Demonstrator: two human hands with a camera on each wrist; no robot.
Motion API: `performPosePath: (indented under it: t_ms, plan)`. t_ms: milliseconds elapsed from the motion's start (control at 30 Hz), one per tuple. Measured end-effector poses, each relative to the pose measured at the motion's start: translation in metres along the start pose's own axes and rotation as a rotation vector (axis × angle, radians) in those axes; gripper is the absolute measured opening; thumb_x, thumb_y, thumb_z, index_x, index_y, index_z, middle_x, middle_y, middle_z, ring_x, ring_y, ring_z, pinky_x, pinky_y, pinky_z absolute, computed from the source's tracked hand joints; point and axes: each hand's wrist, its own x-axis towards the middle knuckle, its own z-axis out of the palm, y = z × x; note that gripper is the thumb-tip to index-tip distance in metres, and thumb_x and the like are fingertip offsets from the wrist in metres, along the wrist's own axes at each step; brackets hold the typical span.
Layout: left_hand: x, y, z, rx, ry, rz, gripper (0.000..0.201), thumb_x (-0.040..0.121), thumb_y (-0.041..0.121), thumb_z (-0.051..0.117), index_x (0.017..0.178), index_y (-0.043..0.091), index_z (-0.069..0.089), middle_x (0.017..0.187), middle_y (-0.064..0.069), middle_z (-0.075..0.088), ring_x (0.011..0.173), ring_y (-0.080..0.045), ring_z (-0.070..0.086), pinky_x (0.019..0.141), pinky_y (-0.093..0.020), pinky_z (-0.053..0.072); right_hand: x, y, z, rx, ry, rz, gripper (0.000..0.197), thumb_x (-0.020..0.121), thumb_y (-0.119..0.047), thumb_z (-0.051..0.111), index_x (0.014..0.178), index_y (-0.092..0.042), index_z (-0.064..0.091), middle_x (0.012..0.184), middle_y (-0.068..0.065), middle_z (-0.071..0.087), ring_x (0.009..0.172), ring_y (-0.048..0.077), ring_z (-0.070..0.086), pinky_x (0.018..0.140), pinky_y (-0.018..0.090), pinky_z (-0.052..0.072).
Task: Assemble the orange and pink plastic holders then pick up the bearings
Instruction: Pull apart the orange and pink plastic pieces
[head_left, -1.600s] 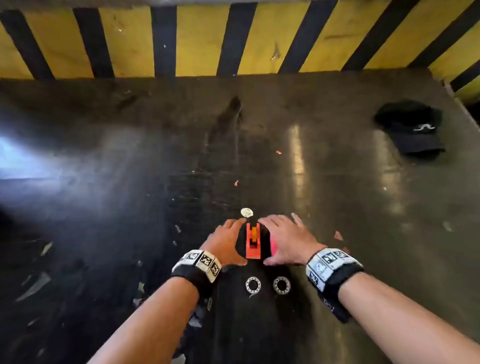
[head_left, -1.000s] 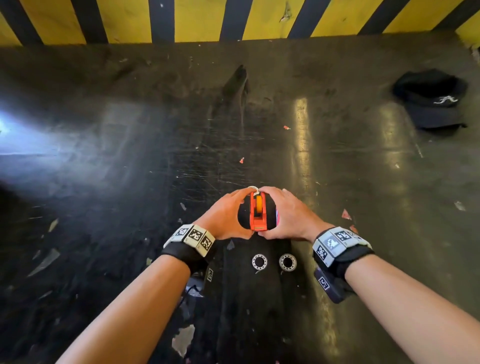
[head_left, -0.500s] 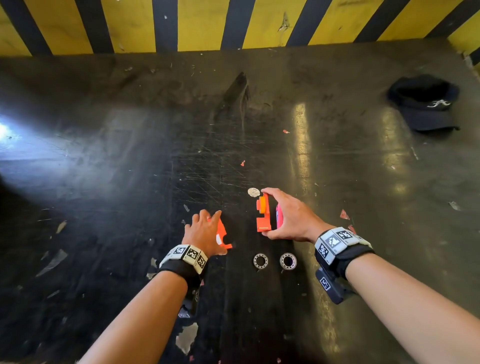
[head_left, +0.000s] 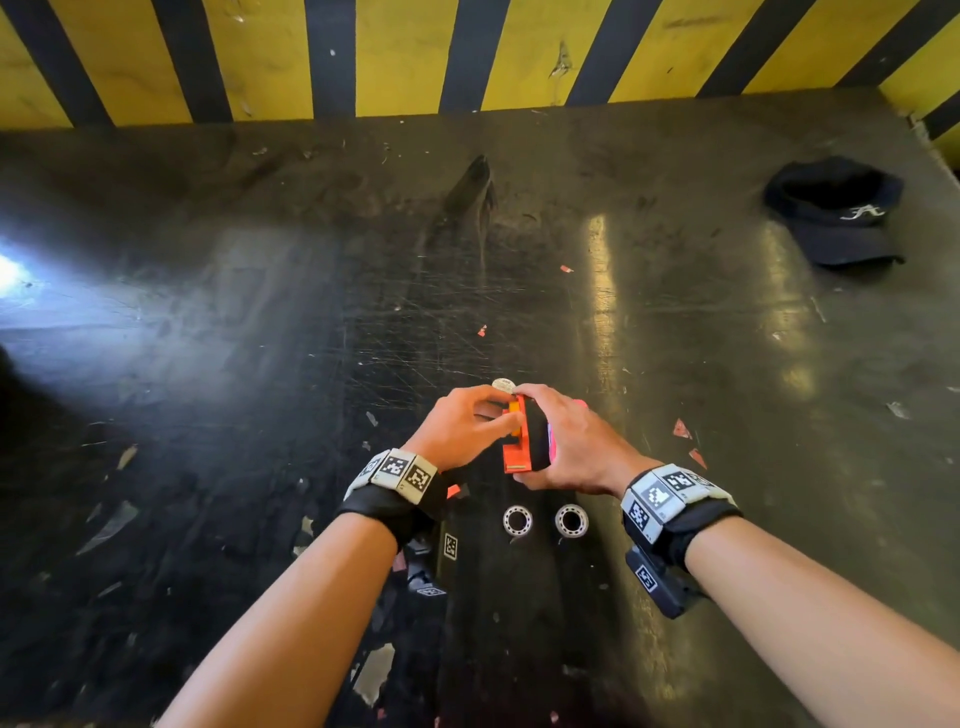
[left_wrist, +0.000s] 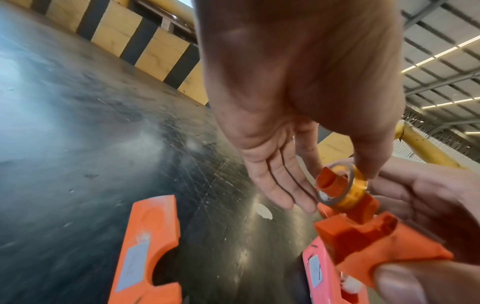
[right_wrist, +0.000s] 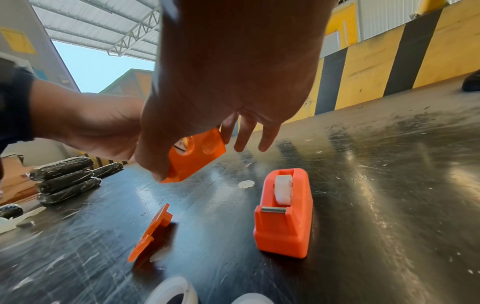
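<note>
My right hand (head_left: 566, 441) grips an orange holder half (head_left: 517, 447) just above the black table; the same half shows in the right wrist view (right_wrist: 194, 156). A yellow tape roll (left_wrist: 337, 185) sits on its spindle, and my left hand (head_left: 493, 421) pinches that roll with thumb and finger. The pink holder (right_wrist: 284, 214) stands on the table under my right hand, a white roll in it. The other orange half (left_wrist: 148, 251) lies on the table to the left. Two steel bearings (head_left: 518, 519) (head_left: 571, 519) lie side by side just in front of my hands.
A dark cap (head_left: 836, 213) lies at the far right. A yellow and black striped wall (head_left: 405, 52) closes the far edge. A small white disc (head_left: 504, 385) lies beyond my fingers. Black wrapped rolls (right_wrist: 64, 179) are stacked off to the left.
My left hand has left the loose orange half on the table at the left and come back to the piece in my right hand, now pinching the tape roll.
</note>
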Motion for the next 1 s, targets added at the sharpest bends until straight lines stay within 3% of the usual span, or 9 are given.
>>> performPosePath:
  t_ms: [100, 167, 233, 300, 400, 667, 733, 833, 1000]
  plan:
    - [-0.005, -0.008, 0.001, -0.055, 0.065, 0.003, 0.031, 0.09, 0.035, 0.075, 0.119, 0.024, 0.07, 0.102, 0.005, 0.079, 0.099, -0.008, 0.075, 0.096, -0.036, 0.061, -0.004, 0.006, 0.002, 0.013, -0.005, 0.042, 0.104, 0.069, -0.039, 0.092, 0.153, -0.026, 0.032, 0.133, -0.009, 0.052, 0.115, 0.004, 0.043, 0.099, 0.027, 0.035]
    - [-0.012, -0.016, 0.0, 0.012, 0.12, -0.012, 0.029, 0.087, 0.035, 0.079, 0.113, 0.025, 0.071, 0.097, 0.007, 0.077, 0.093, -0.005, 0.073, 0.093, -0.03, 0.059, -0.007, 0.011, 0.001, 0.004, -0.012, 0.081, 0.103, 0.068, -0.042, 0.092, 0.151, -0.027, 0.031, 0.124, -0.011, 0.05, 0.117, 0.014, 0.049, 0.096, 0.031, 0.041]
    - [-0.019, -0.028, 0.001, 0.23, 0.099, -0.03, 0.033, 0.082, 0.039, 0.082, 0.111, 0.027, 0.071, 0.098, 0.007, 0.073, 0.09, -0.008, 0.07, 0.091, -0.032, 0.059, -0.01, 0.015, 0.001, -0.011, -0.037, 0.111, 0.106, 0.066, -0.042, 0.092, 0.151, -0.026, 0.03, 0.129, -0.004, 0.054, 0.12, 0.023, 0.052, 0.099, 0.037, 0.048]
    - [-0.028, -0.041, 0.01, 0.497, 0.021, -0.072, 0.039, 0.079, 0.046, 0.081, 0.113, 0.032, 0.069, 0.107, 0.004, 0.068, 0.096, -0.016, 0.067, 0.092, -0.039, 0.057, -0.012, 0.019, 0.0, -0.02, -0.049, 0.117, 0.107, 0.066, -0.039, 0.092, 0.152, -0.023, 0.03, 0.138, 0.0, 0.053, 0.124, 0.024, 0.052, 0.103, 0.039, 0.049]
    - [-0.039, -0.057, 0.03, 0.698, -0.037, -0.118, 0.043, 0.081, 0.045, 0.079, 0.119, 0.03, 0.067, 0.117, 0.001, 0.065, 0.107, -0.022, 0.065, 0.089, -0.039, 0.056, -0.015, 0.02, 0.002, -0.025, -0.05, 0.127, 0.108, 0.068, -0.039, 0.092, 0.154, -0.022, 0.029, 0.145, 0.003, 0.05, 0.127, 0.026, 0.053, 0.105, 0.043, 0.049]
    - [-0.044, -0.074, 0.057, 0.83, -0.021, -0.014, 0.057, 0.084, 0.045, 0.077, 0.135, 0.029, 0.057, 0.136, -0.001, 0.056, 0.127, -0.026, 0.055, 0.105, -0.043, 0.049, -0.03, 0.029, 0.012, -0.022, -0.027, 0.14, 0.109, 0.066, -0.044, 0.093, 0.153, -0.026, 0.029, 0.145, 0.004, 0.052, 0.126, 0.026, 0.057, 0.105, 0.044, 0.051]
    - [-0.043, -0.07, 0.059, 0.83, -0.01, 0.059, 0.052, 0.088, 0.046, 0.071, 0.135, 0.031, 0.056, 0.139, -0.001, 0.054, 0.128, -0.026, 0.051, 0.108, -0.045, 0.046, -0.034, 0.032, 0.012, -0.035, -0.02, 0.141, 0.108, 0.066, -0.045, 0.091, 0.153, -0.028, 0.029, 0.144, 0.004, 0.054, 0.124, 0.026, 0.057, 0.104, 0.043, 0.051]
    - [-0.038, -0.056, 0.066, 0.814, -0.055, 0.142, 0.047, 0.09, 0.055, 0.063, 0.131, 0.032, 0.059, 0.133, 0.001, 0.06, 0.126, -0.024, 0.054, 0.105, -0.046, 0.045, -0.039, 0.034, 0.012, -0.042, -0.008, 0.138, 0.107, 0.066, -0.046, 0.09, 0.151, -0.03, 0.027, 0.139, 0.004, 0.057, 0.122, 0.027, 0.059, 0.1, 0.043, 0.052]
    - [-0.034, -0.04, 0.093, 0.957, -0.103, 0.128, 0.059, 0.084, 0.061, 0.067, 0.131, 0.028, 0.059, 0.129, -0.001, 0.065, 0.123, -0.026, 0.059, 0.103, -0.047, 0.044, -0.048, 0.036, 0.011, -0.061, -0.018, 0.13, 0.111, 0.068, -0.046, 0.09, 0.156, -0.028, 0.024, 0.146, 0.004, 0.055, 0.128, 0.025, 0.056, 0.104, 0.042, 0.052]
